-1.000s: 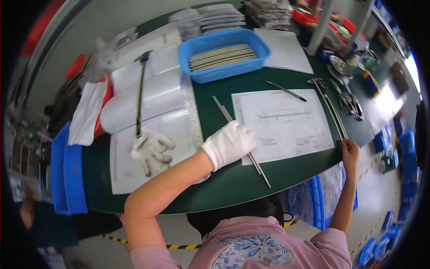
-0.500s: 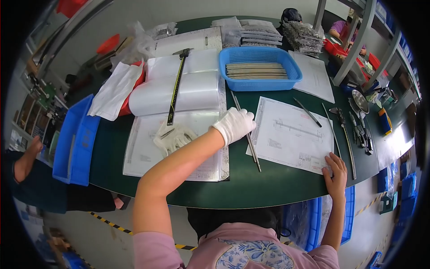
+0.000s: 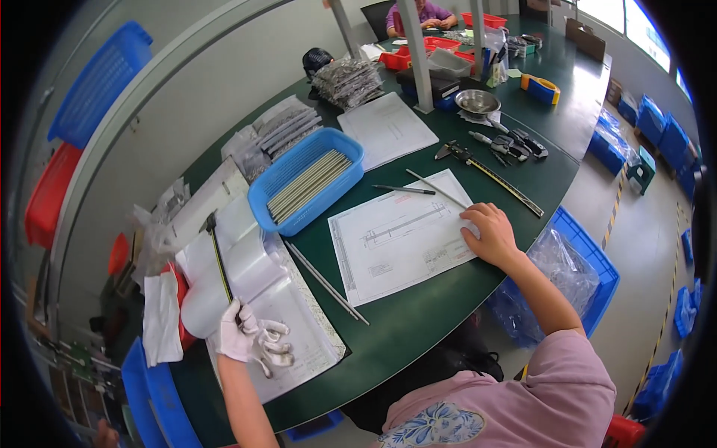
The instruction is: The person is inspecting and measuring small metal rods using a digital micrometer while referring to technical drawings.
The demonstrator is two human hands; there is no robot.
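Note:
My left hand (image 3: 237, 334), in a white glove, is at the lower end of a long caliper (image 3: 219, 257) lying across clear plastic sleeves (image 3: 243, 265). Its fingers are curled; what they grip, if anything, is hidden. Against its right side a loose white glove (image 3: 275, 349) rests on papers. My bare right hand (image 3: 491, 235) lies with fingers apart on the right edge of a technical drawing (image 3: 403, 257). Close to its fingertips ends a thin metal rod (image 3: 437, 187), and a dark pen (image 3: 403, 190) lies near. Two slim rods (image 3: 326, 282) lie left of the drawing.
A blue basket (image 3: 258, 200) holds several metal rods. Beyond the drawing are another caliper (image 3: 489, 175), micrometers (image 3: 515, 143) and a steel bowl (image 3: 478, 103). Bagged parts (image 3: 347, 82) are stacked by a grey post (image 3: 415, 56). Another person (image 3: 426, 15) sits at the far end.
My left hand has left the two rods and moved left to the caliper's end beside the loose glove. My right hand stays at the drawing's edge. The view has turned to the right.

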